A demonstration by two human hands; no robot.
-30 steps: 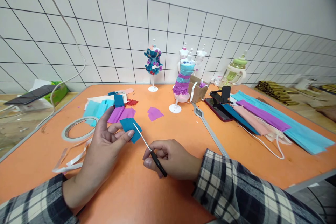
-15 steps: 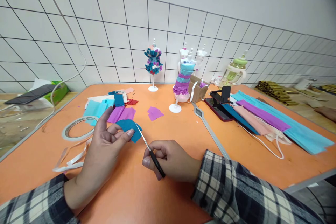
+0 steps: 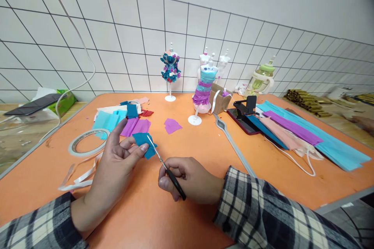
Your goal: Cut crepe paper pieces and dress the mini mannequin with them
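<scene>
My left hand (image 3: 117,159) pinches a small piece of teal crepe paper (image 3: 143,140) between thumb and fingers, with the index finger raised. Scissors (image 3: 172,179) with black handles are gripped in my right hand (image 3: 189,177). Their narrow silver blades lie across the right part of the teal piece, close to my left thumb tip. A cut purple paper piece (image 3: 172,126) lies flat on the table just beyond. Folded purple paper (image 3: 136,127) and light blue paper (image 3: 106,120) rest behind my left hand.
A roll of double-sided tape (image 3: 73,149) and peeled white strips (image 3: 83,179) lie at left. Paper-dressed mannequins (image 3: 201,89) (image 3: 170,70) stand at the back. At right are a grey strap (image 3: 236,151), a phone (image 3: 241,120), long paper strips (image 3: 295,128) and a bottle (image 3: 261,78).
The scissors have shifted slightly, their tips now further left and higher over the teal paper. The teal piece looks smaller and differently angled. My left hand stays nearly still.
</scene>
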